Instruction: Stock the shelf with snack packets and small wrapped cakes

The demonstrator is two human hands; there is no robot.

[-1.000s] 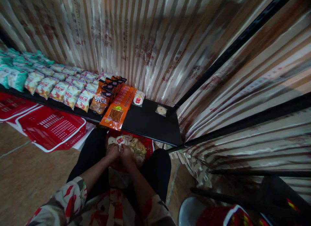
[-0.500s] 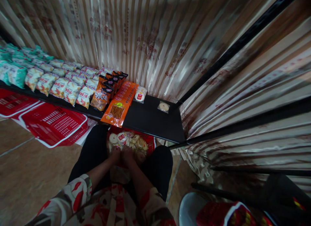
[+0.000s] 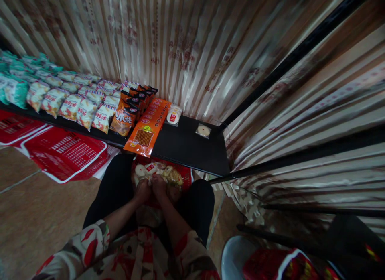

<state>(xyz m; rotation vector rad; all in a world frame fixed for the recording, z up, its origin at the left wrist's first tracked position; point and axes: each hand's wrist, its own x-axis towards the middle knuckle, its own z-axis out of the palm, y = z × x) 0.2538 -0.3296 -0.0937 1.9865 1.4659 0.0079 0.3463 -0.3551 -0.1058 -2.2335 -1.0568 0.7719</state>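
Note:
My left hand (image 3: 142,190) and my right hand (image 3: 159,185) are side by side between my knees, over a red basket (image 3: 187,176). Both have their fingers curled closed, and whatever they pinch is hidden by the hands and the dim light. Just beyond my fingers, the basket holds several round, pale pastries (image 3: 140,170) in clear wrappers, one with a red-and-white label (image 3: 151,167). Yellowish wrapped snacks (image 3: 173,178) lie to the right of my right hand.
A black shelf (image 3: 183,145) in front bears an orange snack bag (image 3: 148,127), two wrapped round pastries (image 3: 173,115) and rows of small snack bags (image 3: 69,107). Red baskets (image 3: 64,151) stand below left. A striped curtain (image 3: 186,43) and black poles (image 3: 264,85) bound the right side.
Both hands stay together over the basket, raised slightly and with the fingers drawn in closer. The shelf and its packets have shifted only a little with the camera.

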